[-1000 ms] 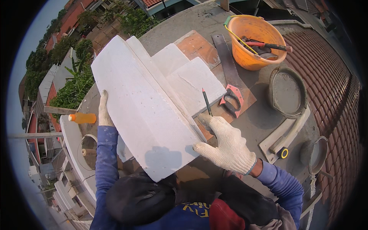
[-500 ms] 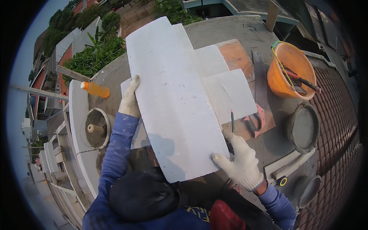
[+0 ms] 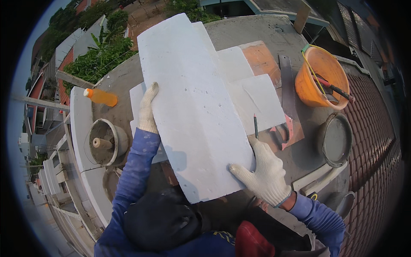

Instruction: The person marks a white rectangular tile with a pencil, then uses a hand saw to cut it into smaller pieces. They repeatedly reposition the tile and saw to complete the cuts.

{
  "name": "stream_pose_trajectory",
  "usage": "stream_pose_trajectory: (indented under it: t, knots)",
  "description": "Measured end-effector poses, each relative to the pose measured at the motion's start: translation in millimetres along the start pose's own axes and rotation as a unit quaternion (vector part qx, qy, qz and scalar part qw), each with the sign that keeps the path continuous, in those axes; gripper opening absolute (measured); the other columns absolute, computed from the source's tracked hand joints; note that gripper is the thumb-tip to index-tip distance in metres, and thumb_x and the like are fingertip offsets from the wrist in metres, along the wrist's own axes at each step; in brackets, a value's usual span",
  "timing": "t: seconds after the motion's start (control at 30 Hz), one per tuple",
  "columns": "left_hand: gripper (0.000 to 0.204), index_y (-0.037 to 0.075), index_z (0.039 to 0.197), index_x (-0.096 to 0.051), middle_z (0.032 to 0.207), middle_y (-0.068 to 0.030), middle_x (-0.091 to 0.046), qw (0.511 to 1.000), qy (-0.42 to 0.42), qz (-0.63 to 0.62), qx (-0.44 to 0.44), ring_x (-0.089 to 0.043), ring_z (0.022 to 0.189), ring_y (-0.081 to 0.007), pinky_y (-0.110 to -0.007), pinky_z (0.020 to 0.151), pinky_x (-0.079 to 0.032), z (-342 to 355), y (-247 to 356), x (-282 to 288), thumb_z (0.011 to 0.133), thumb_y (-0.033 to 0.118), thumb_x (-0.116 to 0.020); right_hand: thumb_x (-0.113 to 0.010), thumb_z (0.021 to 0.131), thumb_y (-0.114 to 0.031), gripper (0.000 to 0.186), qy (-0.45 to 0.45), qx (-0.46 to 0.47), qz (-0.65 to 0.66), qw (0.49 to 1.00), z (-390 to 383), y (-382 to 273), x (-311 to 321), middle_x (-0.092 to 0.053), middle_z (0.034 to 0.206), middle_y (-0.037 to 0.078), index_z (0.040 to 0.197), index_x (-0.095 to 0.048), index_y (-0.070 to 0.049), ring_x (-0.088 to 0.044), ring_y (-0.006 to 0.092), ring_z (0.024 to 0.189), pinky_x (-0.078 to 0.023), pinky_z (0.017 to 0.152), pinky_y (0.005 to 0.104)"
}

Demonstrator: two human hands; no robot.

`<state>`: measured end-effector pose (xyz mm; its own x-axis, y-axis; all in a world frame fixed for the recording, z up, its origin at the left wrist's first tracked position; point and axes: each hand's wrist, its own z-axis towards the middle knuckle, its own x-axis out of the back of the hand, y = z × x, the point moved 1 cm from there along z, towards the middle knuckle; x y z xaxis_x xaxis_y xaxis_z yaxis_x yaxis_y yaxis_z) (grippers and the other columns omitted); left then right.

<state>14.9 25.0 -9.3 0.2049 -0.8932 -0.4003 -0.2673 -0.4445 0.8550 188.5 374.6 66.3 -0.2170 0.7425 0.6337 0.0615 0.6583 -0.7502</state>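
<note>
Concrete surface was cluttered. White block sat over smaller white slabs, partly hiding them. Left hand gripped its left edge; right hand's fingers held its lower right edge plus pencil. Saw, orange bucket off right.

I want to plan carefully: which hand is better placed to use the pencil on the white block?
Probably the right hand: it holds the pencil and touches the white block; the left hand is at the block's left edge.
</note>
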Motion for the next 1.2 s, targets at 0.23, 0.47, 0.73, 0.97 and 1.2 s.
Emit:
stream_pose_trajectory:
  t: [0.23, 0.47, 0.73, 0.97, 1.2]
  knots:
    - [0.082, -0.003, 0.172, -0.052, 0.155, -0.0278, -0.071, 0.999, -0.010, 0.041, 0.009, -0.079, 0.134, -0.0380, -0.048, 0.107, -0.071, 5, 9, 7, 0.114, 0.048, -0.080, -0.093, 0.098, -0.048, 0.086, 0.060, 0.012, 0.014, 0.998, -8, 2, -15, -0.078, 0.127, 0.024, 0.160, -0.064, 0.004, -0.078, 0.0424, 0.118, -0.062, 0.107, 0.0530]
    - [0.082, -0.005, 0.174, -0.049, 0.162, -0.0285, -0.067, 1.000, -0.016, 0.022, 0.012, -0.076, 0.139, -0.0391, -0.050, 0.111, -0.070, 1, 8, 15, 0.116, 0.046, -0.078, -0.094, 0.096, -0.049, 0.088, 0.066, 0.027, -0.007, 0.997, -11, -4, -18, -0.079, 0.123, 0.025, 0.159, -0.066, 0.005, -0.080, 0.0430, 0.114, -0.063, 0.103, 0.0532]
    - [0.087, -0.003, 0.176, -0.047, 0.160, -0.0263, -0.068, 0.997, 0.001, 0.065, -0.040, -0.078, 0.134, -0.0385, -0.051, 0.112, -0.069, -2, 9, 40, 0.114, 0.049, -0.079, -0.085, 0.108, -0.037, 0.063, 0.041, 0.060, 0.018, 0.997, -16, 2, -6, -0.081, 0.126, 0.024, 0.156, -0.072, 0.001, -0.084, 0.0409, 0.113, -0.065, 0.102, 0.0506]
    - [0.091, -0.002, 0.178, -0.046, 0.170, -0.0259, -0.059, 0.997, -0.001, 0.075, 0.026, -0.067, 0.147, -0.0394, -0.051, 0.116, -0.063, 1, 10, 43, 0.117, 0.060, -0.070, -0.065, 0.118, -0.013, 0.046, 0.232, -0.111, 0.169, 0.951, -89, 120, 18, -0.086, 0.126, 0.024, 0.163, -0.066, -0.004, -0.087, 0.0377, 0.110, -0.067, 0.098, 0.0458]
    - [0.090, 0.000, 0.180, -0.044, 0.175, -0.0237, -0.057, 0.992, 0.031, 0.120, 0.009, -0.064, 0.150, -0.0372, -0.050, 0.123, -0.056, 8, 15, 58, 0.118, 0.060, -0.069, -0.061, 0.120, -0.031, 0.045, 0.416, -0.440, 0.135, 0.785, -221, 262, -6, -0.089, 0.111, 0.015, 0.154, -0.073, -0.004, -0.085, 0.0227, 0.085, -0.066, 0.085, 0.0407]
